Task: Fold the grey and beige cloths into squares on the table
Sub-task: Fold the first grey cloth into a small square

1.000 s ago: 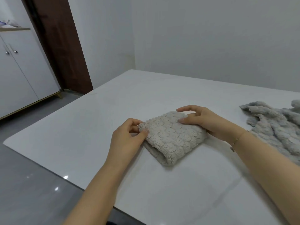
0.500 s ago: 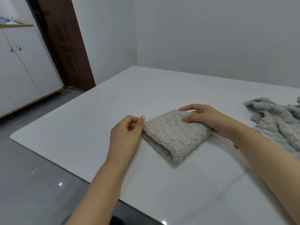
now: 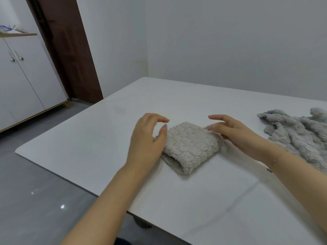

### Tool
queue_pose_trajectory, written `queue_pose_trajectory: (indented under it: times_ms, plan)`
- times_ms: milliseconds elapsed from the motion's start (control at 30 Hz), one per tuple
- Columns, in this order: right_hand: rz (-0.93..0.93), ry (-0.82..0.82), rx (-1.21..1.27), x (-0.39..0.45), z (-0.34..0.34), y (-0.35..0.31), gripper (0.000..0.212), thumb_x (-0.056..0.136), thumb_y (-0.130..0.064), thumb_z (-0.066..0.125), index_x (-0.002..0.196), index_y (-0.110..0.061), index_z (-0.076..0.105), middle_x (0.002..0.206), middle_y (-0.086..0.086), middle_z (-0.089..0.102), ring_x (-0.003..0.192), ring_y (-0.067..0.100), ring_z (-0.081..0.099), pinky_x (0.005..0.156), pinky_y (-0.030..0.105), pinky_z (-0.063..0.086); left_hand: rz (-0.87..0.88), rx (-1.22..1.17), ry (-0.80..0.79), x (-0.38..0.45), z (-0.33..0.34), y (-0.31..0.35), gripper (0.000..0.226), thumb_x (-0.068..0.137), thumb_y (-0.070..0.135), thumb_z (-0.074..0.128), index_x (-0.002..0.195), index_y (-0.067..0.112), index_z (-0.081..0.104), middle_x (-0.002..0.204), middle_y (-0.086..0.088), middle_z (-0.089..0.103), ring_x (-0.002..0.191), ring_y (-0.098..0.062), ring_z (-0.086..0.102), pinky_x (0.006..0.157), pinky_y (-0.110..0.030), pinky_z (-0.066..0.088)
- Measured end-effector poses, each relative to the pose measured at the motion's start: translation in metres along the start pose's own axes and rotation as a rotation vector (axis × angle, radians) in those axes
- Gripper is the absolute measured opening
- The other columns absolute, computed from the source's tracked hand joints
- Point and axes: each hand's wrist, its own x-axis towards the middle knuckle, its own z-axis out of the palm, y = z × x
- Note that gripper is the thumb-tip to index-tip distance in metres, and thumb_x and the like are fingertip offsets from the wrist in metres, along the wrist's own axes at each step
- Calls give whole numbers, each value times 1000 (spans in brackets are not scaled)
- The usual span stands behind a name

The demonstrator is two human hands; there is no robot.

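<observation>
Room around the white counter [image 3: 177, 200]

Far left of the hands stands a white cabinet [image 3: 26, 82] with two small metal knobs [image 3: 16, 58]; a dark brown door [image 3: 69, 50] rises beside it, grey glossy floor [image 3: 35, 200] below, plain pale walls [image 3: 230, 41] beyond.

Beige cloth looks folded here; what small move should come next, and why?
Probably reach the right hand over to the grey cloth. The beige cloth already lies as a compact folded square, both hands are open around it, and the grey one is crumpled at the table edge.
</observation>
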Motion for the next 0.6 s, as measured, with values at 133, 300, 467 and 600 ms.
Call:
queue_pose_trajectory:
  times_ms: [133, 300, 467, 600]
  plan:
    - [4, 34, -27, -15, -4, 7, 36, 89, -21, 62, 123, -27, 54, 90, -5, 69, 67, 4, 55, 74, 22, 43, 9, -18, -549, 16, 23, 29, 36, 102, 32, 36, 133, 23, 51, 142, 8, 46, 133, -5, 37, 113, -24, 24]
    - [-42, 27, 41, -13, 0, 16, 38, 87, -21, 65, 123, -27, 57, 85, -11, 71, 76, -3, 59, 74, 26, 40, -42, 379, -873, 8, 47, 17, 50, 102, 43, 11, 151, 34, 8, 159, 13, -4, 144, -1, -8, 116, -27, -11]
    - [-12, -62, 36, -11, -1, 15, 35, 87, -26, 65, 121, -29, 57, 76, -14, 71, 88, 1, 63, 76, 20, 39, -23, 457, -879, 4, 51, 15, 49, 101, 43, 5, 149, 37, -3, 158, 16, -11, 143, 1, -14, 117, -31, -13]
    - [3, -87, -34, -14, -1, 12, 20, 87, -28, 64, 104, -20, 69, 89, -9, 75, 83, -4, 66, 75, 8, 44, -34, 412, -882, 4, 50, 15, 48, 102, 42, 4, 149, 38, 0, 157, 18, -10, 142, 4, -13, 116, -27, -13]
